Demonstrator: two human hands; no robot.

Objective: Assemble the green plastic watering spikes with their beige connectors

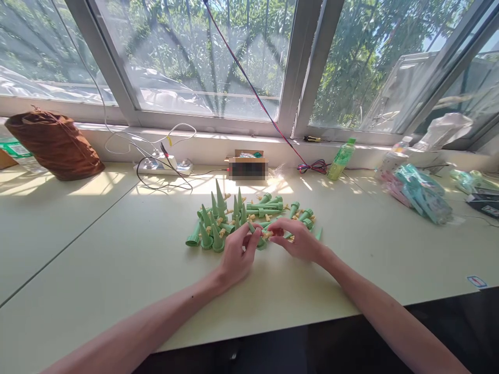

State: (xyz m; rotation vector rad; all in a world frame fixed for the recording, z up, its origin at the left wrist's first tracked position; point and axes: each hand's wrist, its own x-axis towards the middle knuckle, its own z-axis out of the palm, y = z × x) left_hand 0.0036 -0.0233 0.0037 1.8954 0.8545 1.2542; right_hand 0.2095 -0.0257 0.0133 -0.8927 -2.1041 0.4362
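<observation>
My left hand (240,253) is closed on a green plastic watering spike (251,226), whose tip shows above the fingers. At the spike's near end sits a small cream-yellow valve (267,235). My right hand (299,240) pinches that valve between thumb and fingers, close beside the left hand. Whether the valve is joined to the spike I cannot tell, as the fingers cover the meeting point. Behind both hands lies a pile of similar green spikes (218,200), some upright on their caps and others on their sides, with yellow valves among them.
A brown drawstring bag (56,145) stands at the back left, near a power strip (166,165) with loose cables. Along the window side are a small carton (245,166), a green-capped bottle (342,159) and plastic packets (423,193). The table's front edge (257,335) is close.
</observation>
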